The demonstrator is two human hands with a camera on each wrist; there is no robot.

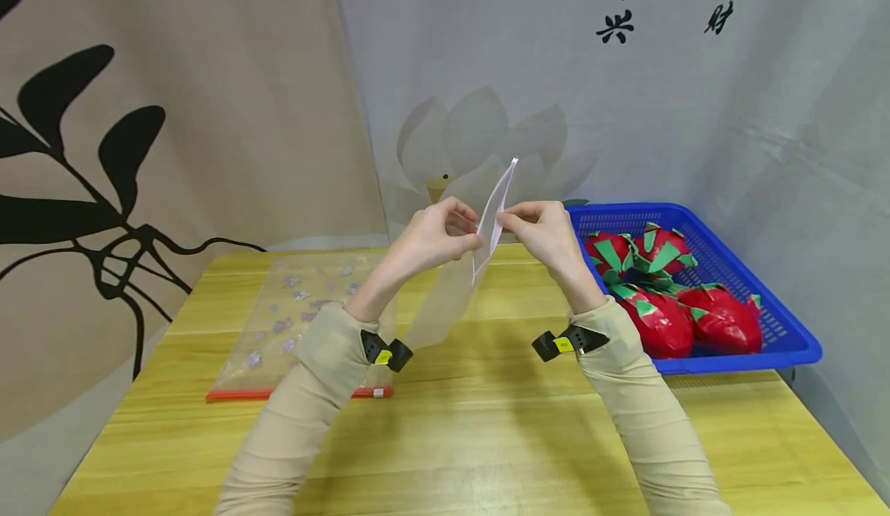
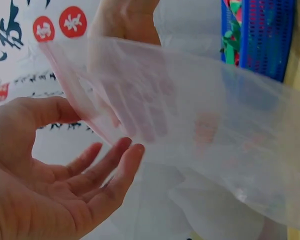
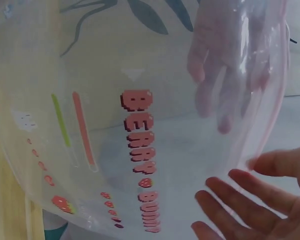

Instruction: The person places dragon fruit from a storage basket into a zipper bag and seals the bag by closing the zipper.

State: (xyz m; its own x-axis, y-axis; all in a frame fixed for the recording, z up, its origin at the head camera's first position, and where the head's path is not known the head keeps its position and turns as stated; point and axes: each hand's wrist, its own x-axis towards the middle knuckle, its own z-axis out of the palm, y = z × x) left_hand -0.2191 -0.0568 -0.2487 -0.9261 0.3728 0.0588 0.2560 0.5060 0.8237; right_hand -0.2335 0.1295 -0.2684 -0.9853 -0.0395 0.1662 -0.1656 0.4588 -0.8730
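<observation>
A translucent plastic zip bag (image 1: 445,300) with a pinkish edge hangs in the air between my hands, its mouth parted. Red "BERRY BUNNY" lettering and small strawberry prints show on the bag (image 3: 142,135) in the right wrist view. My left hand (image 1: 434,236) pinches the left side of the mouth, its other fingers loosely bent. Opposite it, my right hand (image 1: 545,230) pinches the right side between thumb and fingers. Through the film in the left wrist view, part of the right hand is blurred.
A larger clear bag (image 1: 278,330) with flower prints and a red slider strip lies flat on the wooden table (image 1: 452,439), at left. On the right stands a blue basket (image 1: 782,354) holding several red dragon fruits (image 1: 653,327) with green leaves. A printed curtain hangs behind.
</observation>
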